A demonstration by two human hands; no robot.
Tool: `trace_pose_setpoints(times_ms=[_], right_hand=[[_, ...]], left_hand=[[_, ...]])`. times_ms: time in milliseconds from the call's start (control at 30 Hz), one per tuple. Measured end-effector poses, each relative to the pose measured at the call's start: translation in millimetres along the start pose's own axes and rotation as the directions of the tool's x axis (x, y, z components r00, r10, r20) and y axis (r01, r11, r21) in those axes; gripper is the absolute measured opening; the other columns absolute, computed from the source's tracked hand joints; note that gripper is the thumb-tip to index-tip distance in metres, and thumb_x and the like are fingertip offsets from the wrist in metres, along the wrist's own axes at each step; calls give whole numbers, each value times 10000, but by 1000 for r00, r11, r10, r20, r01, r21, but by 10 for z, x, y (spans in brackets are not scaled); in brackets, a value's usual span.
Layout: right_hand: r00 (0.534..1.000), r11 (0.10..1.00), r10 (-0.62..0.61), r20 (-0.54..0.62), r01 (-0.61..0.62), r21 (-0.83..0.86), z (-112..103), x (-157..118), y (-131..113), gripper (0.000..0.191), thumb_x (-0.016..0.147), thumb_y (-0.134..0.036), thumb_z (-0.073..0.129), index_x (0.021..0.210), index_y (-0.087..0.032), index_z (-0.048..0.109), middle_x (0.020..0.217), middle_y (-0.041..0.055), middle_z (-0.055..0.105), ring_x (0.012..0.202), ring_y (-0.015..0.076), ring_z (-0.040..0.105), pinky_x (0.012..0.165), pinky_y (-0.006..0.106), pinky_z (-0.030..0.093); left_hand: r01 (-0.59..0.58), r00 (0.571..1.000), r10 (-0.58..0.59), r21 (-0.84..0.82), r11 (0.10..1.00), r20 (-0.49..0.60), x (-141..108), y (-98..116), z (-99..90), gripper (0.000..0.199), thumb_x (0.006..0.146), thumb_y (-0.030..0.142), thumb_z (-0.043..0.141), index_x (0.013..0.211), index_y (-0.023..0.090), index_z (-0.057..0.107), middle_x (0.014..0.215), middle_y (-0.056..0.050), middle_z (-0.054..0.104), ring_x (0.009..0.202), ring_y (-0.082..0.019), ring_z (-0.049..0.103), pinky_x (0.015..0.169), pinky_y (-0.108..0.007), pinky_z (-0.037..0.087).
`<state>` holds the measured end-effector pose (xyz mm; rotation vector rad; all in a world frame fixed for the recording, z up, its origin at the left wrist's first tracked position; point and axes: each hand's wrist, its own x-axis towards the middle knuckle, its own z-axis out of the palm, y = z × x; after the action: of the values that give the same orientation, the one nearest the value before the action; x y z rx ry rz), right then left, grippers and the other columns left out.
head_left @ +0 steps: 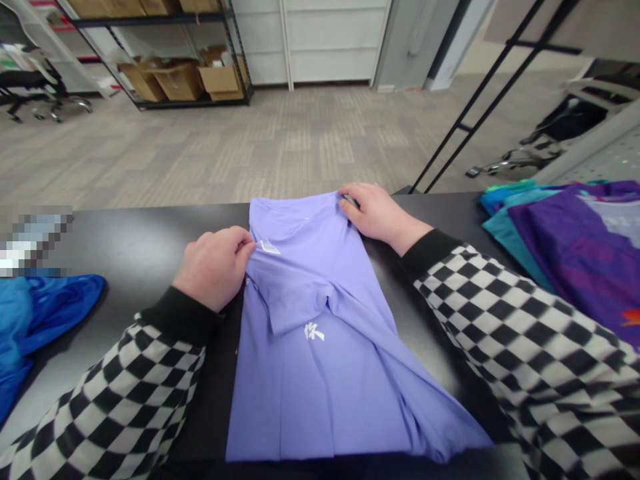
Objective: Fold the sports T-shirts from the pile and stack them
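A lavender shirt [345,373] lies partly folded on the black table, its far end narrow and its near right corner spread out in creases. A white printed character shows on its middle, and a small white printed patch sits near its left edge. My left hand [215,263] pinches the shirt's left edge beside that patch, thumb and fingers pressed together. At the far right corner, my right hand [373,213] grips the cloth between thumb and fingers. Both sleeves are black-and-white checkered with black cuffs.
Blue garments [40,313] lie on the table [145,230] at the left, near a pixelated patch. A pile of purple and teal garments [565,233] is at the right. Beyond the table stand a shelf with cardboard boxes [180,80], a black metal frame [465,127] and office chairs.
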<state>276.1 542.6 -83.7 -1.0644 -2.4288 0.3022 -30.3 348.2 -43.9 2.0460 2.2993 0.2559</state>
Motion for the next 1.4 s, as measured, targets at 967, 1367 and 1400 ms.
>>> trace_pose_setpoints(times_ms=[967, 1367, 1400], right_hand=[[955, 969, -239, 174, 224, 103, 39, 34, -87, 351, 1069, -389, 669, 1377, -245, 756, 1475, 92, 764, 1382, 329, 677, 1204, 454, 487], [951, 950, -298, 84, 287, 125, 156, 87, -10, 302, 1061, -309, 675, 1299, -173, 800, 1397, 137, 805, 1302, 329, 730, 1155, 456, 516], [952, 951, -295, 82, 284, 125, 159, 89, -8, 304, 1059, -309, 675, 1300, -174, 802, 1400, 134, 805, 1301, 329, 731, 1150, 454, 518]], left_hand=[[-714, 595, 757, -254, 652, 269, -1290, 1959, -125, 379, 1102, 415, 619, 1444, 275, 708, 969, -94, 843, 839, -316, 801, 812, -506, 634], [-213, 868, 426, -582, 785, 256, -1943, 1970, -163, 62, 1026, 293, 708, 1066, 267, 748, 863, -16, 791, 772, -208, 768, 692, -284, 557], [-62, 920, 297, -654, 754, 255, -2058, 1921, -140, 92, 1008, 329, 749, 1072, 263, 757, 874, -17, 789, 775, -201, 760, 690, -271, 558]])
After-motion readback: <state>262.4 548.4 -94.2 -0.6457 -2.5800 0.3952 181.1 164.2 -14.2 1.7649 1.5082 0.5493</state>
